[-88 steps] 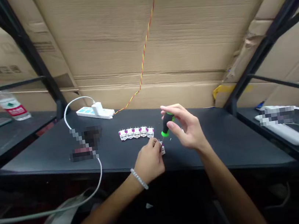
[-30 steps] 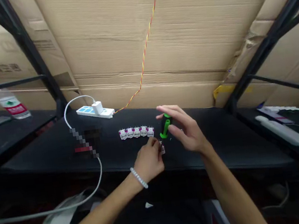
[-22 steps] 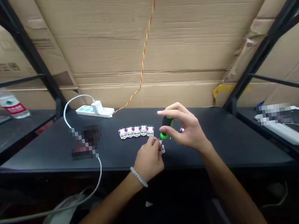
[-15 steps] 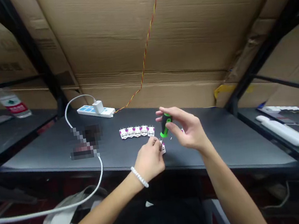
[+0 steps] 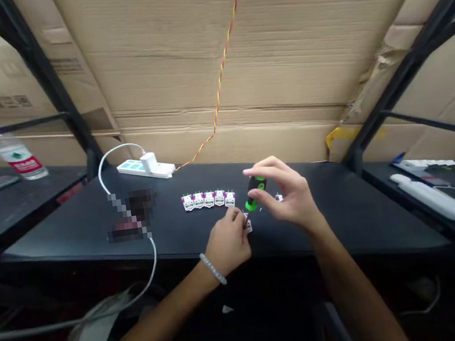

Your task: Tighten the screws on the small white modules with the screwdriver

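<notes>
My right hand is closed around the black and green handle of a screwdriver. The tool tilts, its shaft running down to a small white and purple module by the desk's front edge. Fingers of my left hand pinch that module and cover much of it; a white beaded bracelet circles this wrist. Just beyond, several similar white and purple modules stand side by side in a row. Another white piece is partly hidden behind my right hand.
On the black desk, a white power strip holds a plugged-in charger, its white cable hanging over the front edge. A twisted red-yellow wire rises along the cardboard. A bottle stands left, beyond the black frame.
The screwdriver handle has tilted slightly to the right, and my right hand has shifted with it. My left hand stays in place on the module.
</notes>
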A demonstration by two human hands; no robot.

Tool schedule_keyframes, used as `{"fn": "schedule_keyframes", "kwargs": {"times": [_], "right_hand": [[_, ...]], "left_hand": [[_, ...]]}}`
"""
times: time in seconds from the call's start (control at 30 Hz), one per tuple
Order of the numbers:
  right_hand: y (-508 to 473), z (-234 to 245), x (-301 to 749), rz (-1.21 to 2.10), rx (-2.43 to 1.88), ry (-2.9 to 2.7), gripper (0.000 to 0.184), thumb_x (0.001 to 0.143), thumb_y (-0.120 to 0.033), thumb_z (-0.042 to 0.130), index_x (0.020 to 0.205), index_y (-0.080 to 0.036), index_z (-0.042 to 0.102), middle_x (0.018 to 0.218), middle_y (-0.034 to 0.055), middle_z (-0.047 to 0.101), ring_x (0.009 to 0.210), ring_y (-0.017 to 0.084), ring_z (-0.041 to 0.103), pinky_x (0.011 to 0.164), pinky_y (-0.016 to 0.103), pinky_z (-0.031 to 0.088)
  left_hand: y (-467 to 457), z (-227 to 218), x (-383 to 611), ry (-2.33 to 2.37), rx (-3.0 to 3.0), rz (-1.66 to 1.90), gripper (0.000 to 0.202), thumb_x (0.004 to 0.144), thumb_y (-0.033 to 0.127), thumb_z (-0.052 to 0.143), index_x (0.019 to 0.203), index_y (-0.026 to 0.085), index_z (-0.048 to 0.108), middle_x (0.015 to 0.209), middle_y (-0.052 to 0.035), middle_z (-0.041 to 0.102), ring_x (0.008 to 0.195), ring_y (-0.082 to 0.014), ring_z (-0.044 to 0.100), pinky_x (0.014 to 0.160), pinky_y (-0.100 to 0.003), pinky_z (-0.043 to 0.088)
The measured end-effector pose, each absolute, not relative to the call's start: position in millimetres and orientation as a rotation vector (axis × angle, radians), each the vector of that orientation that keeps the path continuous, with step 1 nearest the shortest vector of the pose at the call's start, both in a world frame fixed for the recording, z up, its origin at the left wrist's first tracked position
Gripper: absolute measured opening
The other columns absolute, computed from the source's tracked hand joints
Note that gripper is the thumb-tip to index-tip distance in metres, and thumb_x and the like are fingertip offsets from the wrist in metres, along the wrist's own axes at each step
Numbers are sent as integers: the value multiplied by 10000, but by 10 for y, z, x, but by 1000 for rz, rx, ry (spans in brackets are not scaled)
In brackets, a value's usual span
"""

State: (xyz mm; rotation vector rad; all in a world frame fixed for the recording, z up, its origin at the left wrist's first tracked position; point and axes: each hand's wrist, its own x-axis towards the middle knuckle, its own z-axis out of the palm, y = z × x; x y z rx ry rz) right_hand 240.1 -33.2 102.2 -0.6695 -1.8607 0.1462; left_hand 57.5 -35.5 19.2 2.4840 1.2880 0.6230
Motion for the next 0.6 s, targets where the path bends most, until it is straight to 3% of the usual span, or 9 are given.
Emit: {"fn": "schedule_keyframes", "kwargs": {"times": [0.13,0.2,0.4,0.6], "right_hand": [[-352,1022,2403,299,-628,-1937,490,1087,-270,547,1569,-345,596,1413,98,728,1225,257,749,1074,487,622],[-354,1012,2401,348,-620,-1924,499,1097,-238,517,1579,-353,583,1466,97,712,1253,257,752,1089,492,619],[-330,1023,2388,87,-657,-1862,331,950,-271,802,1279,-306,796,1100,70,752,965,220,724,835,379,648],[-360,1006,2422,285,-641,-1943,457,1082,-273,538,1525,-344,628,1444,108,705,1277,290,725,1099,531,602]], "left_hand": [[-350,191,578,1285,2483,613,124,966,138,591,1063,208,627,1291,-107,647,990,-254,729,919,-406,616],[-347,183,579,1277,2488,612,123,970,140,589,1070,202,627,1294,-115,643,994,-261,727,920,-412,617],[-352,171,590,1296,2501,605,134,973,131,575,1076,203,622,1309,-117,633,996,-267,728,917,-419,613],[-361,182,586,1282,2510,628,135,975,125,564,1067,203,624,1278,-110,644,985,-256,727,918,-404,612]]}}
